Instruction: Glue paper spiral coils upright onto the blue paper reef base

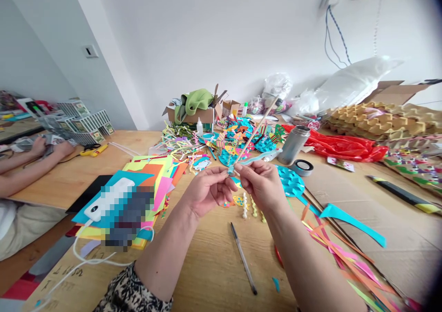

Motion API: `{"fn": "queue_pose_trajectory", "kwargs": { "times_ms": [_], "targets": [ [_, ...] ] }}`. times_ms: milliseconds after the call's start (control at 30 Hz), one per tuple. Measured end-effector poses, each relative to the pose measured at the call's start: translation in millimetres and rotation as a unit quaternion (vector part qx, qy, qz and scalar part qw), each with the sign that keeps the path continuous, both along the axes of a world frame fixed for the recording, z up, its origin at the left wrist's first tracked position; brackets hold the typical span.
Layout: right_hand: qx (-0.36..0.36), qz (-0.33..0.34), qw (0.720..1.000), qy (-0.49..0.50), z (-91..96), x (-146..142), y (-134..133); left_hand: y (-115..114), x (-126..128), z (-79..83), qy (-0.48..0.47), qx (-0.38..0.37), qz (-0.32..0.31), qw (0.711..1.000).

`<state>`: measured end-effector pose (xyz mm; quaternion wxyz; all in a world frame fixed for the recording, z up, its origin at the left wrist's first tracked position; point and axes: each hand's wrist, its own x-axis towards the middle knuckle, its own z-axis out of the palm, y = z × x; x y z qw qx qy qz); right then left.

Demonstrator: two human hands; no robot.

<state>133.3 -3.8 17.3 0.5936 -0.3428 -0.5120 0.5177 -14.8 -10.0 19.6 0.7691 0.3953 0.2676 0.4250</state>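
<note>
L hand [211,190] + R hand [259,183] on stick [257,130], over counter [203,270], beyond pen [243,259].
L hand: fingertips pinched on blue strip [231,169] at stick's low end. R hand: thumb + finger pinching stick just beside. Stick tilted, top end away & R. Rel. to pen: paper stack [152,170] L; flask [293,147] + lid [303,166] beyond, R; cutter [402,193] well R.

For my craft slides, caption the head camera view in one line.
Left hand and right hand pinch the lower end of a thin stick above a wooden table with coloured paper.
</note>
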Motion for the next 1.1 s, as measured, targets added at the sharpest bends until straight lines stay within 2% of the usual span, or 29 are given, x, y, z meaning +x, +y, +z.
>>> {"fn": "queue_pose_trajectory", "kwargs": {
  "times_ms": [133,200,267,333,533,567,633,733,867,967,1100],
  "targets": [
    [0.009,-0.065,0.996,-0.066,1.4,-3.0,-2.1,-3.4,4.5,2.2,0.090,0.093,0.074,0.989],
    [0.023,-0.087,0.991,-0.101,3.3,-5.6,-4.4,-5.7,7.0,2.9,0.153,0.158,0.149,0.964],
    [0.036,-0.098,0.986,-0.131,4.2,-7.8,-6.5,-7.3,9.1,1.5,0.218,0.231,0.227,0.921],
    [0.043,-0.105,0.982,-0.149,3.6,-9.4,-7.5,-7.9,10.5,-2.0,0.280,0.298,0.279,0.869],
    [0.050,-0.114,0.980,-0.153,-1.1,-14.0,-7.1,-8.5,11.0,-13.6,0.435,0.454,0.371,0.683],
    [0.050,-0.116,0.980,-0.155,-1.3,-15.0,-7.4,-8.7,10.9,-14.6,0.450,0.470,0.381,0.656],
    [0.048,-0.115,0.979,-0.160,-1.6,-17.0,-8.2,-9.0,10.6,-15.9,0.471,0.485,0.392,0.624],
    [0.044,-0.109,0.978,-0.173,-2.0,-18.9,-8.9,-9.0,10.7,-16.9,0.478,0.480,0.395,0.620],
    [0.041,-0.119,0.976,-0.179,-1.6,-18.6,-8.7,-9.2,12.1,-17.0,0.465,0.460,0.396,0.644],
    [0.040,-0.117,0.976,-0.179,-0.4,-18.0,-8.8,-9.7,13.4,-15.1,0.447,0.432,0.394,0.677],
    [0.041,-0.112,0.978,-0.172,0.4,-17.6,-9.5,-9.7,13.4,-11.8,0.416,0.372,0.373,0.741]
  ]
}}
